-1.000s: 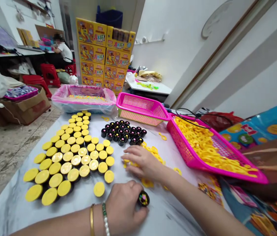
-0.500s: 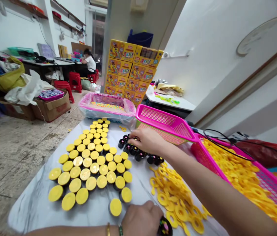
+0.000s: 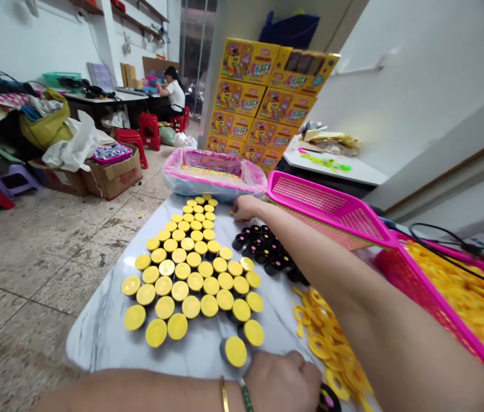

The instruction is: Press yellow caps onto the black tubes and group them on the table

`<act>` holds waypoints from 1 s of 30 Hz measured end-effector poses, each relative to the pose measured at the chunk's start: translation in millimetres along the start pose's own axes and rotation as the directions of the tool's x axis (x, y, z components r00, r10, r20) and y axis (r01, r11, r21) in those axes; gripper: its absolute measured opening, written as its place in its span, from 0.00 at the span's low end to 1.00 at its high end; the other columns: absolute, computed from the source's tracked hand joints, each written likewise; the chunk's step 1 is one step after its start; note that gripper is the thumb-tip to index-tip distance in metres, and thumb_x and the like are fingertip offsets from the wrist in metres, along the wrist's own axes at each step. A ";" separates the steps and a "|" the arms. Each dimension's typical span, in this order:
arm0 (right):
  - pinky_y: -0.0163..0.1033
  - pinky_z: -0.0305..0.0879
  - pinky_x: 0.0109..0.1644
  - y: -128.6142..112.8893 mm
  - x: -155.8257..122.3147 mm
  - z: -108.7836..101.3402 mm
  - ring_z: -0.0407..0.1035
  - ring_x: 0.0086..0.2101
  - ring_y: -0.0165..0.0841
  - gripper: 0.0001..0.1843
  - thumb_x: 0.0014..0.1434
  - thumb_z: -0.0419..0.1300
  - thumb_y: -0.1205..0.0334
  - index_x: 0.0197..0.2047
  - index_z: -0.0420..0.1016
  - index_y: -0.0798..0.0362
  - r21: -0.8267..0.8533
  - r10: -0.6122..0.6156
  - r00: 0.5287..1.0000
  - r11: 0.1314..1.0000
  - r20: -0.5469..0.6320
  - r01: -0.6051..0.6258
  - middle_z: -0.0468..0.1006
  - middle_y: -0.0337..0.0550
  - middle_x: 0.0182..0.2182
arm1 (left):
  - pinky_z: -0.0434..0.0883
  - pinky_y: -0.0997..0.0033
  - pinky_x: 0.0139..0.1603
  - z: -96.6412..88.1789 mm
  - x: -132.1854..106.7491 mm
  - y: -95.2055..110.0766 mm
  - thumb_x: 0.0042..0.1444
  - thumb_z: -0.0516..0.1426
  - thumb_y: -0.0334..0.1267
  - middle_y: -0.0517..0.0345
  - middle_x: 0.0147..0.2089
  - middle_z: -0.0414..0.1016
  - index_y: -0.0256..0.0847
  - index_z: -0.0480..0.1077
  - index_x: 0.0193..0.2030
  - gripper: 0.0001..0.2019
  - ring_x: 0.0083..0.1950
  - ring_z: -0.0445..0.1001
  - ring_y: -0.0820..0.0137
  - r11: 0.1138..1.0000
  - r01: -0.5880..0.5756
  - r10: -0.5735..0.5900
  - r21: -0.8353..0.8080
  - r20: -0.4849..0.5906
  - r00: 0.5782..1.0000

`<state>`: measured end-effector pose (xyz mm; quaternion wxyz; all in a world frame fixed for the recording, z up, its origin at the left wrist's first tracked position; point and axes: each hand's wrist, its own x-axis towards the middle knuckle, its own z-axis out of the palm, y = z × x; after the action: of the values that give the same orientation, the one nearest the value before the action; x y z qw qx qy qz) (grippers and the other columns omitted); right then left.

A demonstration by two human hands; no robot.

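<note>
My left hand (image 3: 282, 380) is closed around a black cup (image 3: 328, 399) with pink and yellow bits inside, low at the front of the table. The cup is partly cut off by the picture's edge. At the far side of the table, my right hand (image 3: 247, 207) has its fingers bent down on a small yellow ring piece (image 3: 232, 212), mostly hidden by the fingers. Black cups with coloured bits (image 3: 263, 246) stand under and beside my right forearm. Many yellow-lidded black cups (image 3: 194, 281) fill the left of the table. Yellow ring pieces with handles (image 3: 321, 346) lie heaped on the right.
A lined pink basket (image 3: 173, 178) with colourful small beads stands behind the table. Beside it is a pink basket (image 3: 331, 191), and another pink basket (image 3: 443, 312) holds yellow ring pieces. Yellow cartons (image 3: 246, 94) are stacked behind. A person (image 3: 175, 94) sits at a far bench.
My right hand has moved from the black cups to the far side of the table, onto the yellow ring piece. My left hand still holds its cup. The view has turned left.
</note>
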<state>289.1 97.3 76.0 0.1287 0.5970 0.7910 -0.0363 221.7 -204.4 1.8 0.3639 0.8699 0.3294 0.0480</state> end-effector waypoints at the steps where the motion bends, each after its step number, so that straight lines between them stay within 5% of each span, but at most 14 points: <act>1: 0.43 0.69 0.46 -2.8 -6.3 -2.4 0.75 0.40 0.37 0.13 0.58 0.64 0.55 0.40 0.78 0.57 0.019 -0.007 0.999 1.000 -0.037 0.008 0.81 0.48 0.37 | 0.72 0.60 0.33 -5.7 -4.6 0.0 0.50 0.58 0.43 0.45 0.45 0.76 0.37 0.70 0.48 0.19 0.38 0.77 0.53 1.000 -0.025 0.025 0.004 -0.017 1.000; 5: 0.36 0.65 0.43 -16.6 -59.9 -14.4 0.74 0.40 0.38 0.11 0.51 0.63 0.67 0.40 0.80 0.56 0.120 -0.015 0.976 0.992 -0.216 0.042 0.81 0.48 0.37 | 0.73 0.61 0.36 -19.7 -17.9 -0.2 0.52 0.53 0.39 0.46 0.44 0.76 0.37 0.70 0.46 0.15 0.39 0.77 0.56 1.000 -0.020 0.021 0.009 -0.099 0.995; 8: 0.33 0.63 0.36 -15.4 -137.7 -14.6 0.71 0.33 0.31 0.15 0.53 0.62 0.63 0.45 0.78 0.53 0.305 0.022 0.947 0.949 -0.320 0.081 0.79 0.40 0.33 | 0.73 0.63 0.38 -24.9 -19.6 0.4 0.52 0.52 0.37 0.48 0.43 0.77 0.38 0.71 0.44 0.14 0.40 0.77 0.58 1.000 0.004 -0.003 0.008 -0.127 0.992; 11: 0.33 0.59 0.28 -6.1 -235.4 7.5 0.66 0.25 0.27 0.13 0.50 0.66 0.57 0.37 0.80 0.55 0.735 0.151 0.924 0.656 -0.351 0.172 0.76 0.38 0.26 | 0.71 0.66 0.38 -28.1 -16.8 1.6 0.52 0.55 0.39 0.51 0.42 0.78 0.40 0.72 0.43 0.13 0.41 0.76 0.60 1.000 -0.024 0.024 0.001 -0.116 0.993; 16: 0.33 0.60 0.25 -11.5 -357.3 87.8 0.64 0.21 0.26 0.16 0.41 0.73 0.55 0.33 0.81 0.53 1.000 0.423 0.906 -0.016 0.023 -0.018 0.75 0.38 0.22 | 0.64 0.70 0.32 -28.6 -18.0 5.0 0.52 0.58 0.43 0.58 0.36 0.79 0.43 0.74 0.37 0.09 0.37 0.76 0.64 0.993 -0.108 0.112 0.055 -0.078 0.991; 18: 0.33 0.61 0.25 -21.4 -374.6 114.7 0.65 0.22 0.26 0.18 0.38 0.75 0.56 0.33 0.82 0.54 0.988 0.436 0.894 -0.151 0.104 -0.042 0.76 0.39 0.24 | 0.61 0.71 0.29 -27.9 -20.6 6.6 0.53 0.58 0.45 0.59 0.35 0.79 0.44 0.75 0.38 0.10 0.36 0.75 0.65 0.990 -0.118 0.124 0.075 -0.086 0.988; 21: 0.33 0.62 0.27 -34.8 -376.7 132.5 0.67 0.24 0.27 0.19 0.36 0.75 0.57 0.33 0.82 0.55 0.970 0.436 0.888 -0.240 0.145 -0.040 0.79 0.42 0.28 | 0.58 0.72 0.28 -28.3 -23.9 8.7 0.55 0.57 0.49 0.59 0.33 0.79 0.45 0.76 0.40 0.13 0.33 0.75 0.67 0.991 -0.113 0.120 0.072 -0.095 0.988; 27: 0.30 0.55 0.22 -43.8 -363.2 130.9 0.60 0.19 0.23 0.16 0.36 0.75 0.56 0.26 0.80 0.56 0.982 0.530 0.839 -0.184 0.123 -0.028 0.77 0.39 0.22 | 0.54 0.72 0.26 -30.1 -28.3 9.7 0.56 0.57 0.48 0.59 0.31 0.79 0.44 0.77 0.37 0.12 0.30 0.73 0.69 0.993 -0.105 0.110 0.058 -0.094 0.989; 30: 0.29 0.54 0.20 -47.2 -359.7 134.1 0.60 0.18 0.22 0.16 0.37 0.75 0.55 0.24 0.77 0.56 0.971 0.541 0.831 -0.237 0.129 0.003 0.77 0.39 0.22 | 0.54 0.72 0.26 -28.9 -28.8 9.1 0.54 0.58 0.47 0.60 0.30 0.78 0.45 0.78 0.38 0.11 0.30 0.73 0.68 0.993 -0.096 0.102 0.064 -0.102 0.990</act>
<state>356.9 -280.8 31.0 -0.5082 0.6360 0.3271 -0.4798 194.8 -209.3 33.4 0.3173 0.8918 0.3059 0.1021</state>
